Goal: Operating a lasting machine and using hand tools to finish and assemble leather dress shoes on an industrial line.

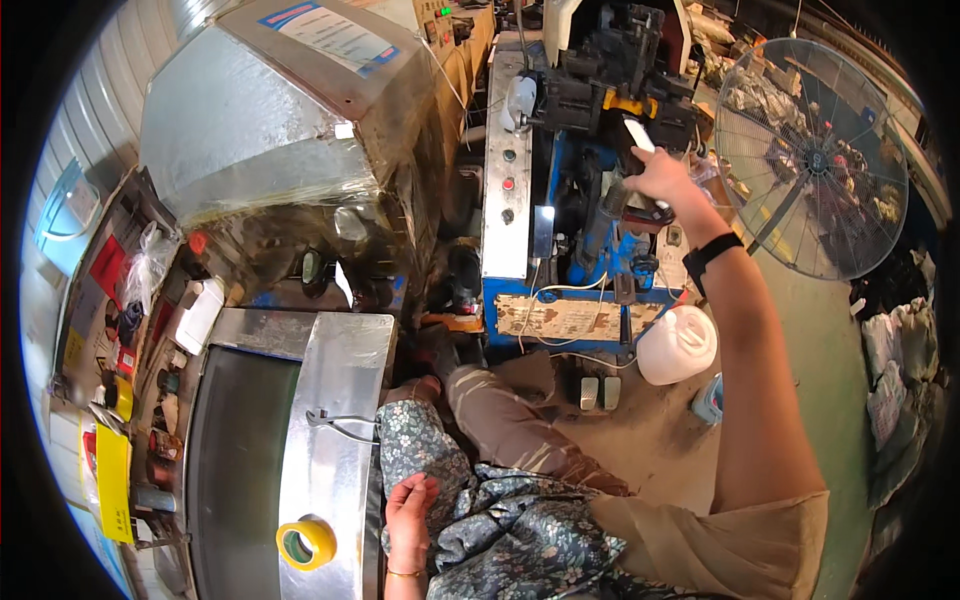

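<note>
Workshop. Corrugated wall [100,95] at the far left; a mesh fan [815,160] stands just to the right of the right hand [661,180], presumably put there for moving air.

Right hand: arm at full stretch, back upward, over a blue-framed machine [595,250]. A white bar [636,131] sticks out beyond its fingers, seemingly at the contact point, its outer end near the black mechanism [580,100]. Whether it is grasped or only touched: cannot tell, since the back of the hand covers the grip. The stretch is probably due to the machine's distance from the body.

Control panel [507,240]: left of the right hand. White jug [677,346]: below it, toward the body.

Left hand [408,505]: near the lap, fingers half curled, nothing visible in them; a small pinched item cannot be ruled out. Pliers [319,417] lie ahead and to its left on the metal counter [335,365], a yellow tape roll [322,541] directly left; likely kept there for easy reach.
</note>
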Demonstrator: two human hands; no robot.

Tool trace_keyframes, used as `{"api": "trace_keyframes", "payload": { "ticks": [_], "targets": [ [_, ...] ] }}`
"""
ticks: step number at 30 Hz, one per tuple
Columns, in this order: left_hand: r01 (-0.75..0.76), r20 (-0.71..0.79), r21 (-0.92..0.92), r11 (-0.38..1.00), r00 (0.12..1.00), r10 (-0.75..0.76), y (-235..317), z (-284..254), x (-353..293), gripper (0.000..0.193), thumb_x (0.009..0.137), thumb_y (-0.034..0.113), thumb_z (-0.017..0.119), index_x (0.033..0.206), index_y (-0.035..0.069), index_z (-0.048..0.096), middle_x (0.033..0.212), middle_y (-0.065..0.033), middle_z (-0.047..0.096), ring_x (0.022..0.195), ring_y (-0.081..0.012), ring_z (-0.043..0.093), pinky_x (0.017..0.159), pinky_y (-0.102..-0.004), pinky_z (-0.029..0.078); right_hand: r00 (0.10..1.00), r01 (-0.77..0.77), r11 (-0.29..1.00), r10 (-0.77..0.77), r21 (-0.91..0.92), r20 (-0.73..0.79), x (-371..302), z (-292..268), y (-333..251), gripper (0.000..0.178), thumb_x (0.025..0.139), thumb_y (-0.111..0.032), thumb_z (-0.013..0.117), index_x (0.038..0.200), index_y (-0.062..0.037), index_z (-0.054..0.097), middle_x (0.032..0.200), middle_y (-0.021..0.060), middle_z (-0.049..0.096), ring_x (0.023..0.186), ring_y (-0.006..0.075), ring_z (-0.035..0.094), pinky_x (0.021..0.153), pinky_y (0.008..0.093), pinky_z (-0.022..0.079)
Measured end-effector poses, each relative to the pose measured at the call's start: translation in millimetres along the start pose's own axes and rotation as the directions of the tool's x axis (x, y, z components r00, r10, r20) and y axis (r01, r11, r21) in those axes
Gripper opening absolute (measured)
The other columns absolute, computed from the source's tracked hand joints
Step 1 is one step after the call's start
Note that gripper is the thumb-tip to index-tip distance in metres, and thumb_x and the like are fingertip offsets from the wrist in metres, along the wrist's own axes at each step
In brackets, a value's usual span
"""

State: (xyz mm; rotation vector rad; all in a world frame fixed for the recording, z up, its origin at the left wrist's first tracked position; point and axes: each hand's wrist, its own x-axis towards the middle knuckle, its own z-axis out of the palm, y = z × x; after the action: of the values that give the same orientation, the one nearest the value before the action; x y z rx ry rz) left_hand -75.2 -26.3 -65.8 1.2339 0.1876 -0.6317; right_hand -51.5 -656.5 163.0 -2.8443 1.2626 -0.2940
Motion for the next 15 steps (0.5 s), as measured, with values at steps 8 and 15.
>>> {"api": "trace_keyframes", "payload": {
  "ticks": [8, 15],
  "targets": [
    [0.067, 0.032, 0.027, 0.997, 0.997, -0.067, -3.1, 11.9, 4.2, 0.019, 0.097, 0.011, 0.060, 0.113, 0.002, 0.063, 0.104, -0.0118, 0.070, 0.090, -0.0193, 0.066, 0.086, -0.0331, 0.053, 0.964, -0.093, 0.996, 0.088, -0.008, -0.251, -39.7, 38.1, -3.2, 0.067, 0.086, -0.046, 0.064, 0.147, -0.0313, 0.041, 0.153, 0.0083, 0.033, 0.127, 0.0446, 0.040, 0.101, 0.0526, 0.045],
    [-0.029, 0.080, 0.061, 0.998, 0.996, 0.024, 14.1, 14.2, -11.4, 0.020, 0.096, 0.012, 0.062, 0.113, 0.001, 0.064, 0.104, -0.0107, 0.070, 0.093, -0.0184, 0.065, 0.088, -0.0328, 0.052, 0.943, -0.028, 0.998, 0.010, -0.050, -0.331, -27.6, 43.9, -20.3, 0.063, 0.083, -0.043, 0.063, 0.142, -0.0319, 0.047, 0.147, 0.0083, 0.041, 0.120, 0.0476, 0.046, 0.096, 0.0533, 0.048]
  ]
}}
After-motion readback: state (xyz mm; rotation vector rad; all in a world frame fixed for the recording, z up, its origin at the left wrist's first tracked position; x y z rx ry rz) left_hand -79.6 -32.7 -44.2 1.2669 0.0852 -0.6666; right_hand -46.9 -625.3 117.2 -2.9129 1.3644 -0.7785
